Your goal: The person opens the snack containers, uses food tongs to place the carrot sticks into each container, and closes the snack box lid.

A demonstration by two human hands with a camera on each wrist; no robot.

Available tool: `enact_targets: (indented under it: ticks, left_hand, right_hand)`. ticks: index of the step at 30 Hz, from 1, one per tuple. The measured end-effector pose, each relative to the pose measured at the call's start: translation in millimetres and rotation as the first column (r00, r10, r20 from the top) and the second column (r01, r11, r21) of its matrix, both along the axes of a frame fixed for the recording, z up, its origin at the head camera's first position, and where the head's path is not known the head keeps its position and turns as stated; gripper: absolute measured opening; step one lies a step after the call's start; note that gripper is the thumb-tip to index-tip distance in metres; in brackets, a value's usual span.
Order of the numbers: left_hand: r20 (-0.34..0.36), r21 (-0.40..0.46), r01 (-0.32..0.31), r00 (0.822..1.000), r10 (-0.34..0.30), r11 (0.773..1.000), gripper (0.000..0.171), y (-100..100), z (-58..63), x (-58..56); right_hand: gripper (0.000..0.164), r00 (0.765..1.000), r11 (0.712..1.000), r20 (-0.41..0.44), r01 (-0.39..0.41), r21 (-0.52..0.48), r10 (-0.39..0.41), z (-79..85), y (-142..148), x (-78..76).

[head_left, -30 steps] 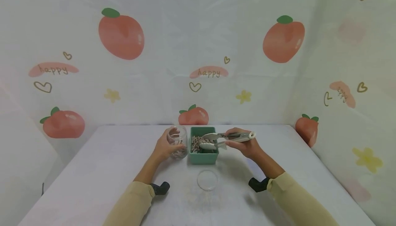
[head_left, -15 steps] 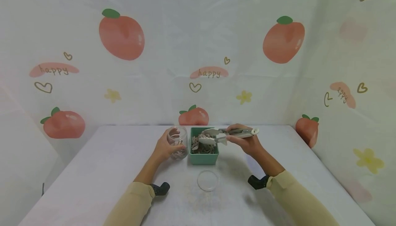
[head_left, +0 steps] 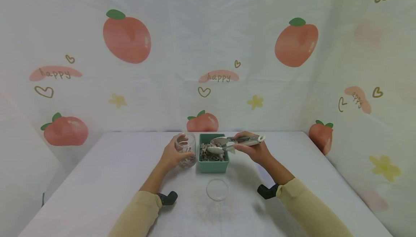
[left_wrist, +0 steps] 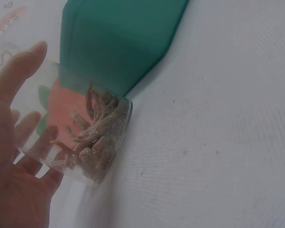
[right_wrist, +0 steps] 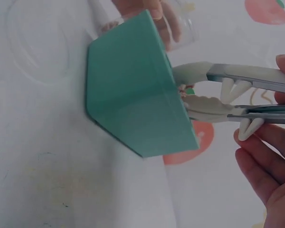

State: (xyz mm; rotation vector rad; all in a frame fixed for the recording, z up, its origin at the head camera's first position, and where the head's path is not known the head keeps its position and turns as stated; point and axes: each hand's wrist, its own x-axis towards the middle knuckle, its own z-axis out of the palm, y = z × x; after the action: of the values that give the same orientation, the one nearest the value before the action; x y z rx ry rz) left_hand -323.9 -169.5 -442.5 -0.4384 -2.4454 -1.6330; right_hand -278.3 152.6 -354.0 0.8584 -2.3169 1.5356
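Note:
My left hand [head_left: 171,154] grips a clear jar [head_left: 192,146], fingers and thumb wrapped round its sides. Several brownish-grey, twisted, root-like dried pieces [left_wrist: 97,137] lie in the bottom of the jar in the left wrist view. Right beside the jar stands a green box [head_left: 212,167] with more such pieces [head_left: 204,153] inside. My right hand [head_left: 256,153] holds a pair of tongs [head_left: 247,141] by the handles, and their pale scalloped heads reach into the box over the pieces. In the right wrist view the box wall hides the tips of the tongs.
A clear round lid [head_left: 217,190] lies flat on the white table [head_left: 107,190] in front of the box. Behind the table hangs a white backdrop [head_left: 169,96] printed with fruit.
The tongs rose a little among the pieces, then came down again slightly further left, stirring the pile. My left hand and the jar have stayed in place.

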Motion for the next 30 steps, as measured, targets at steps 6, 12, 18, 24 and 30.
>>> enact_targets:
  ticks: [6, 12, 18, 24, 30]
  left_hand:
    - [0.005, -0.005, -0.014, 1.000, 0.014, 1.000, 0.084, -0.7, -0.8, 0.5]
    - [0.008, -0.008, -0.012, 1.000, 0.012, 1.000, 0.084, -1.8, -0.7, -0.2]
    - [-0.007, -0.003, -0.012, 1.000, 0.012, 1.000, 0.082, -1.0, -0.5, -1.5]
    - [0.002, -0.009, -0.022, 1.000, 0.022, 1.000, 0.083, -0.3, -1.2, -1.9]
    - [0.021, -0.004, -0.022, 1.000, 0.022, 1.000, 0.083, -0.7, -1.0, -1.4]
  right_hand:
    - [0.025, 1.000, 0.999, 0.003, -0.023, 0.042, 0.023, 0.4, -1.1, 0.0]
    - [0.023, 0.999, 0.998, -0.029, -0.035, 0.057, 0.036, 3.8, -0.1, 0.4]
    - [0.022, 1.000, 0.999, -0.014, -0.021, 0.043, 0.022, 4.6, 0.8, 2.0]
    - [0.019, 0.999, 1.000, -0.026, -0.018, -0.004, 0.018, 3.8, 0.4, 1.3]
    - [0.017, 0.998, 0.999, -0.053, -0.017, -0.050, 0.015, 5.2, -0.1, 0.6]
